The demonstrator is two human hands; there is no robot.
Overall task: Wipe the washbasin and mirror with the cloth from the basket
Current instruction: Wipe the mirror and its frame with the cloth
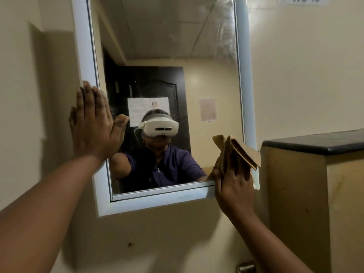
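A white-framed mirror hangs on the cream wall ahead. My left hand lies flat and open against its left frame edge, fingers up, thumb over the glass. My right hand is at the mirror's lower right corner, shut on a folded tan cloth that stands up against the glass and frame. Wipe streaks show at the glass's upper right. The glass reflects a person in a white headset and dark purple top. The washbasin and basket are out of sight.
A wooden cabinet with a dark top stands close to the right of the mirror. A metal fitting shows at the bottom edge. A label is on the wall, top right.
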